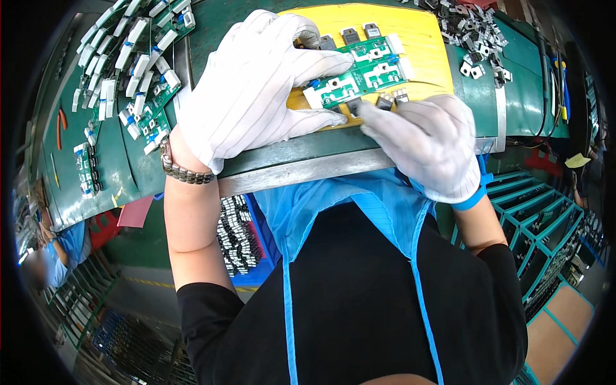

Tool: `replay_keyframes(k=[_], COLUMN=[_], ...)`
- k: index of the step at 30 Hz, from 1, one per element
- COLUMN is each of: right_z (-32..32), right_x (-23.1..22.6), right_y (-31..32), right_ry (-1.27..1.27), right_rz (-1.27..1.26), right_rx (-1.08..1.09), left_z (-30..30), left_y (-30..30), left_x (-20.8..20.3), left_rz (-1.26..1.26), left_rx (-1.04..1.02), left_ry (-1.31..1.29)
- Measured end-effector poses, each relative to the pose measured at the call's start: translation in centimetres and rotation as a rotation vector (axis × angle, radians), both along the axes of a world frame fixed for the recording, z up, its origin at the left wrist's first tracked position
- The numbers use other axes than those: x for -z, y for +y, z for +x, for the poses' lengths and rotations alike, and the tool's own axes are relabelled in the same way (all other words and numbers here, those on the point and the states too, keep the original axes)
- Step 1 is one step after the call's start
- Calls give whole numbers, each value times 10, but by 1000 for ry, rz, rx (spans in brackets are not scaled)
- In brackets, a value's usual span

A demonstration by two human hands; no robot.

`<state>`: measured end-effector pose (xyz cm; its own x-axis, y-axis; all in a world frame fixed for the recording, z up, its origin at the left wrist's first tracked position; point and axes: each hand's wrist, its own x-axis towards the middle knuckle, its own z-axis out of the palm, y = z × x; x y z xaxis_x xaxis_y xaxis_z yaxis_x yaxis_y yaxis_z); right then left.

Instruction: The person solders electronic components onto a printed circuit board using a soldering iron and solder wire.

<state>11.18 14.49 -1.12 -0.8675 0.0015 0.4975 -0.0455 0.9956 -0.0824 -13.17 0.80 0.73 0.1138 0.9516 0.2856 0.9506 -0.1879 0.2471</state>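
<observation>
On a yellow pad at the bench lies a green circuit board with white end connectors and small blue parts. Black three-legged components stand along its far and near edges. My left hand, in a white striped glove, spans the board's left end, index finger at the far side and thumb at the near side, steadying it. At the near edge, my gloved right hand is closed with its fingertips at a black component; motion blurs them and partly hides their hold.
Several white-ended boards are heaped at the left, near a smaller board group and red-handled tool. Loose black and silver parts lie far right. A blue crate is below the bench, green racks right, another person left.
</observation>
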Motion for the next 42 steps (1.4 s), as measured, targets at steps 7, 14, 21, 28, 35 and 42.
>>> replay_keyframes(k=[7, 14, 21, 28, 35, 42], right_z=[6, 7, 6, 9, -2, 1], right_x=[4, -6, -9, -18, -9, -11], right_y=[-6, -5, 2, 11, 22, 14], right_ry=[19, -100, -63, -114, -36, -98], right_rz=[-185, -85, -134, -46, -194, -15], right_rx=[208, 199, 165, 122, 68, 76], left_z=[1, 1, 1, 1, 3, 1], left_y=[1, 2, 2, 2, 2, 1], left_x=[0, -5, -3, -2, -2, -1], left_rz=[-14, -37, -12, -20, -6, -8], left_rx=[-11, 2, 15, 1, -15, -13], left_ry=[19, 81, 77, 70, 72, 94])
